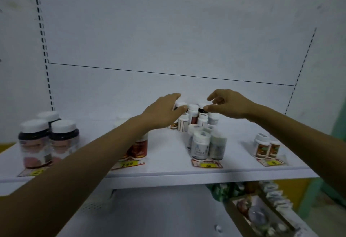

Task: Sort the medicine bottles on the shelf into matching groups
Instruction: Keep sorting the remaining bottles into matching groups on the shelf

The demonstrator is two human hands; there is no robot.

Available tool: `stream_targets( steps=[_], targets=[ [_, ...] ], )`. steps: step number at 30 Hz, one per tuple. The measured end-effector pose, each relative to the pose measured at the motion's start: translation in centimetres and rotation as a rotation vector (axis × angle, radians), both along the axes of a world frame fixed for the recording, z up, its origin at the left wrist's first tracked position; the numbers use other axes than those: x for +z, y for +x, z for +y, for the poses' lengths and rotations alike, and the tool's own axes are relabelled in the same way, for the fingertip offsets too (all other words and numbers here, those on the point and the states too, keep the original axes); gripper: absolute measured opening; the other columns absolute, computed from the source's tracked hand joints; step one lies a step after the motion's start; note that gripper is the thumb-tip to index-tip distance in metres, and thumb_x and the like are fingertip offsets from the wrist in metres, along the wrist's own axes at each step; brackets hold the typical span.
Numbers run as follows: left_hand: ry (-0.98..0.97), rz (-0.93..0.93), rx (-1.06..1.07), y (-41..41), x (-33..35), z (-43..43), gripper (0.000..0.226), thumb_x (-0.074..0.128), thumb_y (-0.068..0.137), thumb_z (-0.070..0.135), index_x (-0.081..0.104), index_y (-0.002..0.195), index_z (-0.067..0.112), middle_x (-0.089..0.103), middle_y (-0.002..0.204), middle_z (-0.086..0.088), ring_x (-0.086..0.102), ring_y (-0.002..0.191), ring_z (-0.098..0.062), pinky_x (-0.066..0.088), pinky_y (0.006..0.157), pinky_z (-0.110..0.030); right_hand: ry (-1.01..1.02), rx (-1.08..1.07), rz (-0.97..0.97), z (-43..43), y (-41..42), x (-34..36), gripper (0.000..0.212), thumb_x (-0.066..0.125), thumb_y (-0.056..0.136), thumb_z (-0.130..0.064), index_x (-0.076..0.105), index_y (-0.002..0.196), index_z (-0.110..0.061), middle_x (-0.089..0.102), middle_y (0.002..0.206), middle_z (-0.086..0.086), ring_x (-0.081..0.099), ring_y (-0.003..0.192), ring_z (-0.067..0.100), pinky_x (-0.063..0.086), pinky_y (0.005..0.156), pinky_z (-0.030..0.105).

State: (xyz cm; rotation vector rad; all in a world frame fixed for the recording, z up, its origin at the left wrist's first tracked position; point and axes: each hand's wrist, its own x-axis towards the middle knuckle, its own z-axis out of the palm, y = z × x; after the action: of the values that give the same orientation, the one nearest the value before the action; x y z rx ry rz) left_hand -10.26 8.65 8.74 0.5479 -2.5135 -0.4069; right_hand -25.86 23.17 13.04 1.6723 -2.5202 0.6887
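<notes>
At frame centre, the left hand (162,113) is gripping a white-capped bottle (181,104), its axis hidden; the right hand (230,105) is hovering, fingers (212,97) apart, over upright bottles (193,114)

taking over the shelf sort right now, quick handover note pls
Left hand: grips a white-capped bottle at the back of the mixed cluster.
Right hand: over the cluster, fingers curled; whether it holds anything is unclear.
Done, it seems: three big jars far left, red-label bottles next along, grey bottles centre front, orange-label pair right.
To do: split the mixed cluster into those groups.
</notes>
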Motion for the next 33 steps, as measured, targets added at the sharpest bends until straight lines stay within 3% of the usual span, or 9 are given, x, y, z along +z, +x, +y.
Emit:
stream_targets(
  steps=[4, 8, 14, 16, 19, 21, 23, 27, 33],
  targets=[
    [-0.014, -0.146, 0.078, -1.6, -0.2, -0.1, 0.059, 0.041, 0.094, 0.043, 0.027, 0.144, 0.015, 0.036, 0.148, -0.006, 0.038, 0.132, -0.024, 0.034, 0.107, -0.04, -0.006, 0.019, -0.016, -0.4, -3.2, -0.9, 0.05, 0.062, 0.086, -0.041, 0.051, 0.126, -0.014, 0.058, 0.125, 0.011, 0.057, 0.105, 0.021, 0.045, 0.086, 0.031],
    [-0.029, -0.231, 0.136, -2.9, 0.1, -1.6, 0.055, 0.041, 0.095, 0.042, 0.03, 0.142, 0.016, 0.041, 0.145, -0.005, 0.044, 0.125, -0.023, 0.038, 0.103, -0.037, -0.063, 0.05, -0.097, -3.9, -5.0, -1.2, 0.052, 0.063, 0.086, -0.039, 0.047, 0.128, -0.013, 0.06, 0.119, 0.01, 0.058, 0.091, 0.02, 0.043, 0.068, 0.023],
    [-0.095, -0.362, 0.24, -7.0, -0.5, -4.7, 0.041, 0.04, 0.096, 0.042, 0.047, 0.128, 0.019, 0.059, 0.126, -0.004, 0.056, 0.108, -0.022, 0.044, 0.086, -0.035, 0.139, 0.06, 0.051, -12.5, -7.4, -2.4, 0.051, 0.063, 0.086, -0.04, 0.051, 0.126, -0.01, 0.052, 0.132, 0.009, 0.052, 0.112, 0.024, 0.042, 0.087, 0.03],
    [-0.137, -0.274, 0.363, -9.5, -1.7, -5.5, 0.037, 0.038, 0.096, 0.041, 0.05, 0.124, 0.019, 0.062, 0.119, -0.004, 0.058, 0.1, -0.022, 0.043, 0.077, -0.033, 0.182, 0.042, 0.097, -15.0, -8.0, -3.3, 0.052, 0.063, 0.086, -0.04, 0.052, 0.125, -0.008, 0.053, 0.13, 0.01, 0.053, 0.113, 0.025, 0.043, 0.09, 0.033],
    [0.022, 0.008, 0.442, -12.7, -4.1, -6.1, 0.032, 0.036, 0.097, 0.031, 0.053, 0.12, 0.019, 0.063, 0.113, -0.005, 0.057, 0.092, -0.022, 0.041, 0.075, -0.032, 0.243, 0.035, 0.16, -18.2, -9.3, -4.9, 0.043, 0.062, 0.087, -0.035, 0.058, 0.116, -0.004, 0.06, 0.119, 0.013, 0.058, 0.108, 0.029, 0.048, 0.091, 0.038],
    [0.153, 0.155, 0.451, -14.1, -5.9, -6.3, 0.03, 0.033, 0.098, 0.029, 0.057, 0.114, 0.02, 0.064, 0.109, -0.003, 0.052, 0.083, -0.017, 0.042, 0.074, -0.031, 0.26, 0.044, 0.179, -19.9, -10.3, -5.9, 0.028, 0.061, 0.087, -0.033, 0.062, 0.091, -0.006, 0.063, 0.094, 0.011, 0.06, 0.092, 0.029, 0.051, 0.074, 0.034],
    [0.237, 0.203, 0.447, -14.6, -7.6, -6.5, 0.03, 0.032, 0.099, 0.031, 0.057, 0.113, 0.02, 0.064, 0.111, -0.002, 0.051, 0.086, -0.015, 0.042, 0.078, -0.03, 0.251, 0.041, 0.176, -20.8, -10.8, -6.7, 0.033, 0.062, 0.085, -0.035, 0.049, 0.067, -0.01, 0.052, 0.07, 0.004, 0.053, 0.076, 0.026, 0.04, 0.056, 0.028],
    [0.306, 0.217, 0.421, -14.5, -9.2, -7.4, 0.031, 0.034, 0.098, 0.032, 0.054, 0.118, 0.02, 0.062, 0.118, -0.005, 0.058, 0.103, -0.022, 0.046, 0.088, -0.035, 0.212, 0.063, 0.176, -21.7, -11.4, -7.8, 0.039, 0.066, 0.082, -0.044, 0.059, 0.095, -0.008, 0.056, 0.086, 0.004, 0.054, 0.08, 0.022, 0.041, 0.068, 0.03],
    [0.368, 0.344, 0.363, -13.6, -7.8, -6.7, 0.032, 0.04, 0.097, 0.028, 0.05, 0.126, 0.017, 0.059, 0.125, -0.005, 0.056, 0.11, -0.021, 0.044, 0.091, -0.033, 0.085, 0.143, 0.119, -20.7, -11.9, -5.5, 0.021, 0.067, 0.08, -0.014, 0.068, 0.094, 0.001, 0.066, 0.101, 0.013, 0.057, 0.078, 0.019, 0.048, 0.067, 0.03]
  ],
)
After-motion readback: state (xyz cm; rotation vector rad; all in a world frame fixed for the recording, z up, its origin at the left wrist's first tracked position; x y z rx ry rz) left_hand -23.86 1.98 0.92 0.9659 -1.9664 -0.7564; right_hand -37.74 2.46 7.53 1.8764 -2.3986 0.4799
